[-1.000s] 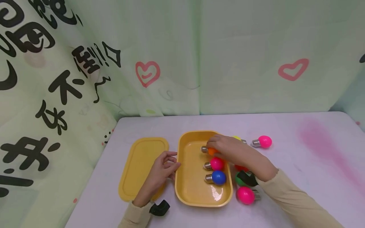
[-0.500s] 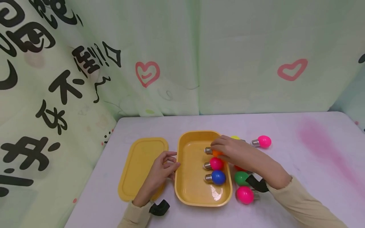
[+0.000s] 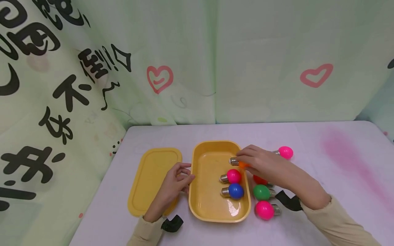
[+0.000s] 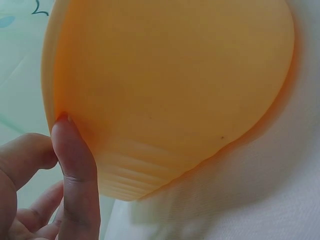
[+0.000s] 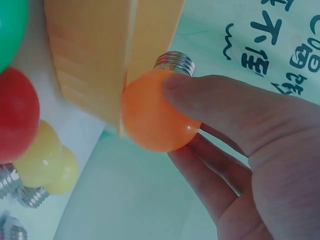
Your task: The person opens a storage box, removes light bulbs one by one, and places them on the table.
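My right hand point(image 3: 260, 162) pinches an orange light bulb point(image 5: 155, 112) between thumb and fingers, over the right rim of the yellow plastic box point(image 3: 204, 205). The bulb's metal screw base point(image 3: 234, 161) points left over the box's inside. At the opposite side, my left hand point(image 3: 176, 182) pinches the box's rim, its thumb point(image 4: 75, 160) against the outer wall. Inside the box lie a pink bulb point(image 3: 234, 176) and a blue bulb point(image 3: 236, 191), both with bases toward the left.
Right of the box lie a red bulb point(image 3: 259, 179), a green bulb point(image 3: 261, 192) and a pink bulb point(image 3: 265, 210). Another pink bulb point(image 3: 286, 152) lies farther back. Yellow bulbs point(image 5: 42, 155) show in the right wrist view. A yellow lid point(image 3: 150, 177) lies left of the box.
My right hand has drawn the orange bulb to the right, from over the box's inside to its right rim. The left hand keeps its place on the box.
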The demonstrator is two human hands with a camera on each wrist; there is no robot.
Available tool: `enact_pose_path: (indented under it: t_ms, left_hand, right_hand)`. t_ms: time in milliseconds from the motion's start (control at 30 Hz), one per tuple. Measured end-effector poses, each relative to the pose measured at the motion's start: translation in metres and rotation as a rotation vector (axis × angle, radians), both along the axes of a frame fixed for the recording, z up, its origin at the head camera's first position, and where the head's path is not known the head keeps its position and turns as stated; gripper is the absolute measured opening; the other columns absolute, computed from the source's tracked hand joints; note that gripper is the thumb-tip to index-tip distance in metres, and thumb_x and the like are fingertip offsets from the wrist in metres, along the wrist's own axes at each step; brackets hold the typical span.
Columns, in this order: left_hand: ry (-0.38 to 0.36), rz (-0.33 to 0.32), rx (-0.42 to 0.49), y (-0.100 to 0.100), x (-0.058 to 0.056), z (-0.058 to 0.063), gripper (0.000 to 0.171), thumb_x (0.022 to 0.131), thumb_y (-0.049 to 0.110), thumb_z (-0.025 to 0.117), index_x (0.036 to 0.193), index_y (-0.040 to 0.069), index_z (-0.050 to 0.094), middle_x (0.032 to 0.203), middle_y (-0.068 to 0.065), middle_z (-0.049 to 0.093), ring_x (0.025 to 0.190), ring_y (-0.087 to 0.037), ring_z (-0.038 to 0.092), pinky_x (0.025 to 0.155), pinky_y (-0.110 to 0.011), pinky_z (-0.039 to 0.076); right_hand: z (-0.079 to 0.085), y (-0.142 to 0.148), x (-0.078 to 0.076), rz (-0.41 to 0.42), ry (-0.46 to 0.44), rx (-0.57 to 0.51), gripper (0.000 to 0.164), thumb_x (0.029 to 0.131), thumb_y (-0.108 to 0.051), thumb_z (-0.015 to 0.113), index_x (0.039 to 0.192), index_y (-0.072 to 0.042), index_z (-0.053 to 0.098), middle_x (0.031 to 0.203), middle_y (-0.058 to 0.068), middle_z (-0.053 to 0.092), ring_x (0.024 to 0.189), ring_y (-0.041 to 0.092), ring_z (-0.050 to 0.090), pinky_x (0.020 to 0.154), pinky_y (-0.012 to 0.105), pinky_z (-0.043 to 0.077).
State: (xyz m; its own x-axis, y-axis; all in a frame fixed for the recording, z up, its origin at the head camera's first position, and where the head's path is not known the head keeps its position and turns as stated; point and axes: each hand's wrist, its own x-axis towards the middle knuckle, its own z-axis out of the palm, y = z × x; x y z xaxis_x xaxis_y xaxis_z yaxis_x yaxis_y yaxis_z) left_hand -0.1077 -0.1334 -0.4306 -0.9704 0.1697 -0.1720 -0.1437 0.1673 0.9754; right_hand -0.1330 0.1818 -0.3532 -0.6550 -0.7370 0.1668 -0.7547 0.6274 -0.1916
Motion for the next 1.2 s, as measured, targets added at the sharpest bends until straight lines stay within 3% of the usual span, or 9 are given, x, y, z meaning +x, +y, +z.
enact_pose_path:
  t_ms: [467, 933, 1200]
  left_hand:
    - [0.003, 0.000, -0.005, 0.000, -0.001, -0.001, 0.044, 0.093, 0.012, 0.070, 0.132, 0.003, 0.051, 0.102, -0.011, 0.056, 0.061, -0.016, 0.056, 0.058, -0.023, 0.055]
    - [-0.003, 0.001, -0.026, 0.001, -0.001, 0.001, 0.045, 0.094, 0.013, 0.069, 0.133, 0.004, 0.050, 0.103, -0.012, 0.056, 0.061, -0.017, 0.058, 0.059, -0.023, 0.055]
    - [-0.008, 0.002, -0.034, 0.000, -0.002, -0.001, 0.044, 0.094, 0.013, 0.069, 0.133, 0.004, 0.051, 0.103, -0.011, 0.056, 0.062, -0.015, 0.058, 0.059, -0.022, 0.056]
  right_hand:
    - [-0.004, 0.034, 0.000, -0.094, -0.045, 0.005, 0.044, 0.077, -0.007, 0.084, 0.118, -0.012, 0.072, 0.121, 0.006, 0.066, 0.115, 0.027, 0.060, 0.083, 0.035, 0.059]
    - [-0.011, 0.067, -0.005, -0.195, -0.022, 0.048, 0.039, 0.073, -0.006, 0.086, 0.110, -0.007, 0.074, 0.115, 0.010, 0.068, 0.109, 0.032, 0.062, 0.081, 0.041, 0.059]
    - [-0.021, 0.078, -0.006, -0.212, -0.040, 0.070, 0.038, 0.072, -0.006, 0.087, 0.108, -0.006, 0.074, 0.112, 0.010, 0.069, 0.106, 0.033, 0.062, 0.083, 0.043, 0.058]
